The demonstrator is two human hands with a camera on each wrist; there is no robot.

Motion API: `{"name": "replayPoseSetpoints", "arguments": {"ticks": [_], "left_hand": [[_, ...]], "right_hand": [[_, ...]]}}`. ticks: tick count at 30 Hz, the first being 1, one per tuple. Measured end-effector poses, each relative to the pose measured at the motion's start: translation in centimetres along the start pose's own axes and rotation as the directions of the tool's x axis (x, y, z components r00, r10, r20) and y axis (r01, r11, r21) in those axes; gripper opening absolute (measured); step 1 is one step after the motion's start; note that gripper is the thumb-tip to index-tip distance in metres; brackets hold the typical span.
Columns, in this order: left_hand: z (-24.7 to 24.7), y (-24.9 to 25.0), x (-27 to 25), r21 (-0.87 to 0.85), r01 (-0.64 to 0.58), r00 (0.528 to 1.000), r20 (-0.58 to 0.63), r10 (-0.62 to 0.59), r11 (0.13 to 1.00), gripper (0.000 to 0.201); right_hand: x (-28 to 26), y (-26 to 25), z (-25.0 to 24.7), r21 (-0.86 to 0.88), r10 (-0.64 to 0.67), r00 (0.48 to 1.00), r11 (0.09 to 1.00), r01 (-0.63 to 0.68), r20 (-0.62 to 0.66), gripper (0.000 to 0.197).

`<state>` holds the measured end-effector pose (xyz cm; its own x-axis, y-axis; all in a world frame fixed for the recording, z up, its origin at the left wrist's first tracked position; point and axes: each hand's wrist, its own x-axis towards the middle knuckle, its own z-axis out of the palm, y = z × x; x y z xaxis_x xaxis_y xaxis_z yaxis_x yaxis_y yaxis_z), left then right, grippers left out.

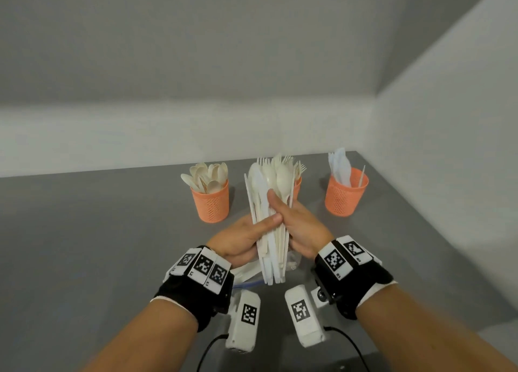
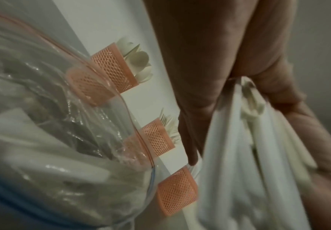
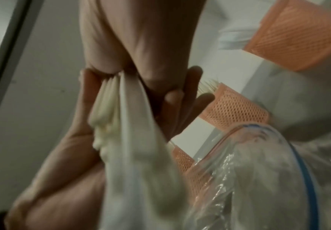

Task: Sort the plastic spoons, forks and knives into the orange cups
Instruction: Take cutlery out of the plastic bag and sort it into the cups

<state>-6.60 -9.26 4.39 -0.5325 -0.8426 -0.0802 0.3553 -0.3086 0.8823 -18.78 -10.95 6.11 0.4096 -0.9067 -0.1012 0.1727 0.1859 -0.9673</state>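
Observation:
Both hands hold one upright bundle of white plastic cutlery (image 1: 269, 200) above the grey table (image 1: 98, 245); spoon bowls and fork tines stick out of its top. My left hand (image 1: 242, 237) grips the handles from the left, thumb across the front. My right hand (image 1: 300, 225) grips from the right, thumb on the spoon necks. Three orange mesh cups stand behind: the left cup (image 1: 213, 203) holds spoons, the middle cup (image 1: 297, 188) holds forks and is mostly hidden by the bundle, and the right cup (image 1: 346, 196) holds knives. The bundle (image 2: 249, 155) (image 3: 125, 124) fills both wrist views.
A clear zip bag (image 2: 52, 124) (image 3: 259, 171) with more white cutlery lies on the table under my hands. A pale wall (image 1: 196, 136) runs behind the cups and another wall (image 1: 448, 147) closes the right side, just past the right cup.

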Motion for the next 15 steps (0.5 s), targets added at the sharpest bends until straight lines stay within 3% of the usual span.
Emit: {"name": "replayPoseSetpoints", "arguments": {"ticks": [2,3,5,7,8,10,12,15], "left_hand": [[0.3,0.1,0.1,0.020,0.012,1.000,-0.024,-0.011,1.000,0.054],[0.5,0.3,0.1,0.025,0.007,0.999,-0.051,-0.005,1.000,0.041],[0.6,0.5,0.2,0.029,-0.012,0.994,-0.105,0.015,0.999,0.033],[0.2,0.6,0.3,0.018,-0.049,0.989,-0.139,0.051,0.999,0.034],[0.0,0.6,0.4,0.011,-0.061,0.984,-0.165,0.062,0.998,0.033],[-0.3,0.5,0.5,0.000,-0.074,0.972,-0.222,0.072,0.997,0.026],[-0.5,0.4,0.5,-0.013,-0.078,0.959,-0.273,0.071,0.997,0.024],[-1.0,0.3,0.7,-0.020,-0.104,0.941,-0.325,0.092,0.994,0.023]], "right_hand": [[0.3,-0.1,0.2,-0.152,-0.011,0.991,0.988,-0.009,-0.131,0.087],[0.5,-0.1,0.3,-0.242,-0.058,0.982,0.970,0.013,-0.181,0.088],[0.8,0.0,0.3,-0.446,-0.226,0.948,0.889,0.107,-0.225,0.073],[1.0,0.1,0.2,-0.590,-0.292,0.927,0.801,0.103,-0.235,0.062],[1.2,0.4,0.0,-0.589,-0.272,0.938,0.802,0.097,-0.216,0.056],[1.2,0.3,0.0,-0.443,-0.128,0.984,0.894,0.060,-0.125,0.040],[0.9,0.2,0.0,-0.315,-0.016,0.998,0.949,-0.005,-0.065,0.034],[0.8,0.6,0.0,-0.326,-0.051,0.986,0.945,-0.003,-0.158,0.034]]}}
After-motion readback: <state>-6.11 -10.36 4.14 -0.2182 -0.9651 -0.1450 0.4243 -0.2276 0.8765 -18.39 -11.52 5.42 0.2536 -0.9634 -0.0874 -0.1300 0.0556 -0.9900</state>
